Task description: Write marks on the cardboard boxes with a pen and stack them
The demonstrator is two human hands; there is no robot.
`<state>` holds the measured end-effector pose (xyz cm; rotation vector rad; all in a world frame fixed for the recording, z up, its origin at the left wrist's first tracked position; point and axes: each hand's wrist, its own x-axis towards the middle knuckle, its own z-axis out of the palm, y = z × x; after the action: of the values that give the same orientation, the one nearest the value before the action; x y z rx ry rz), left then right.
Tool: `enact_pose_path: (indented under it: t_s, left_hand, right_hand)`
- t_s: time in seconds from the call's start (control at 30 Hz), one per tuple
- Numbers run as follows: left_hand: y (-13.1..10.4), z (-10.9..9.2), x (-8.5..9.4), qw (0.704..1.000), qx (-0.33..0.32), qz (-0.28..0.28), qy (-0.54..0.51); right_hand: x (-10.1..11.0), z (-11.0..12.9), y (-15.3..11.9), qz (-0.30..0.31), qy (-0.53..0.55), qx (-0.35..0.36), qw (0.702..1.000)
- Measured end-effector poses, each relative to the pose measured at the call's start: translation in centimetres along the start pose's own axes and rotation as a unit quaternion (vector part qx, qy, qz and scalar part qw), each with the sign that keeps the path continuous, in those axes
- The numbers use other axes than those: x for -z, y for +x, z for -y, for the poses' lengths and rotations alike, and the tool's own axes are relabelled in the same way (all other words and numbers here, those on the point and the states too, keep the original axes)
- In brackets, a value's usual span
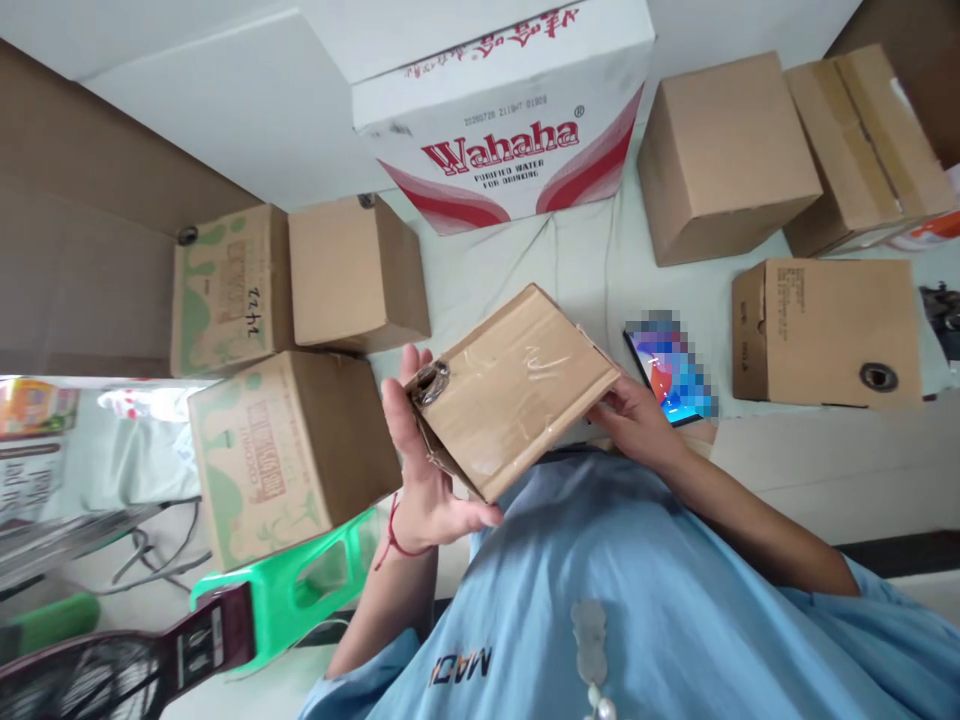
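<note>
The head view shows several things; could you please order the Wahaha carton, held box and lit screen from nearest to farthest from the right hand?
1. Held box: touching the right hand.
2. Lit screen: close beyond, slightly right.
3. Wahaha carton: farthest back, to the left.

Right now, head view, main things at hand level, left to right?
Orange packet, lower green-printed carton, left hand, held box, right hand, lit screen, carton with small black print.

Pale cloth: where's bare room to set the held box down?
Cloth is bare between the Wahaha carton and the held box, and in a narrower strip between the screen and the right-hand box. Crowded: the left, where three boxes bunch, and the far right corner, where two more boxes stand.
</note>
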<state>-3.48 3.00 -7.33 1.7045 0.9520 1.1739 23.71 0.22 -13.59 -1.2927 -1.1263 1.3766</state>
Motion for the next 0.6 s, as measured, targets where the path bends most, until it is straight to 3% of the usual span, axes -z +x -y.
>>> enact_pose_path:
  t_s: [0.07, 0.2, 0.37, 0.47, 0.6]
  left_hand:
    - [0.0, -0.9, -1.2, 0.999, -0.009, -0.041, 0.016]
    - [0.1, -1.4, -2.4, 0.991, 0.06, -0.116, 0.006]
    - [1.1, -0.1, -0.1, 0.965, 0.107, -0.219, -0.099]
    - [1.7, 0.6, 1.0, 0.945, 0.128, -0.238, -0.183]
    - [1.8, 1.8, 0.9, 0.931, 0.162, -0.251, -0.211]
  right_hand:
    - [-0.1, 0.4, 0.0, 0.007, -0.014, 0.012, 1.0]
    - [-0.1, 1.0, -0.2, 0.023, -0.042, 0.044, 0.998]
    - [0.5, 1.2, -0.5, 0.004, -0.061, 0.053, 0.997]
    - [1.2, 1.2, -0.6, -0.009, -0.052, 0.041, 0.998]
    - [2.0, 1.4, -1.1, 0.03, -0.007, 0.027, 0.999]
